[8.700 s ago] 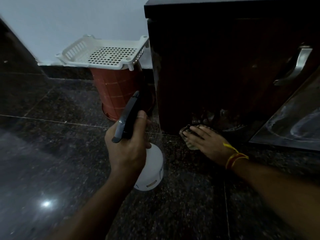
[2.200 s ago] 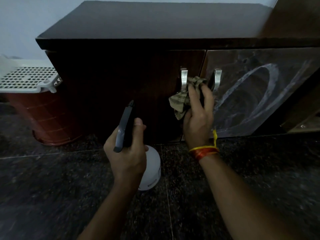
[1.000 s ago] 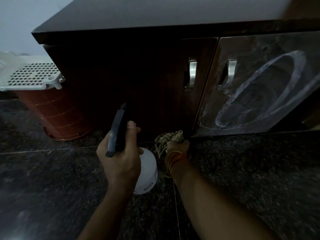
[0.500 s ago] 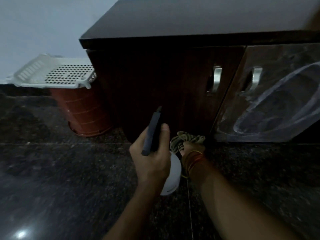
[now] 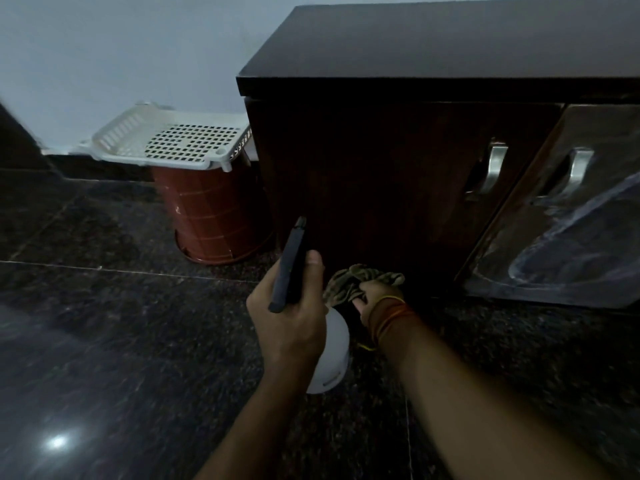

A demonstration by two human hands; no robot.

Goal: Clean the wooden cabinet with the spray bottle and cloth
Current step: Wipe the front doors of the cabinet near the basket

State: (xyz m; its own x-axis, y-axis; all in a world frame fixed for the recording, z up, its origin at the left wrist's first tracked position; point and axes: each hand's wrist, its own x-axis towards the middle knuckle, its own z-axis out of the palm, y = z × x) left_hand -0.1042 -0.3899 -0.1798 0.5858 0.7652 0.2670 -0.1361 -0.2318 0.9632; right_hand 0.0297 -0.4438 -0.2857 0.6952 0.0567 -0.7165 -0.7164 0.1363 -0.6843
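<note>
A dark wooden cabinet [image 5: 381, 174] fills the upper right, with two metal door handles. Its right door [image 5: 571, 244] stands ajar and carries white smear marks. My left hand [image 5: 287, 317] grips the dark trigger head of a spray bottle [image 5: 330, 358]; its white body hangs below the hand, just in front of the cabinet. My right hand [image 5: 374, 299] holds a bunched olive cloth [image 5: 349, 280] low against the bottom edge of the left door, close beside the bottle.
A red-brown bucket [image 5: 211, 216] stands left of the cabinet with a white perforated plastic basket [image 5: 166, 140] resting on top. The floor [image 5: 104, 341] is dark polished stone with tile seams. A pale wall runs behind.
The view has swung left, so the cabinet sits further right. My right hand came down from the handles to the base of the left door with the cloth. The left hand still holds the bottle.
</note>
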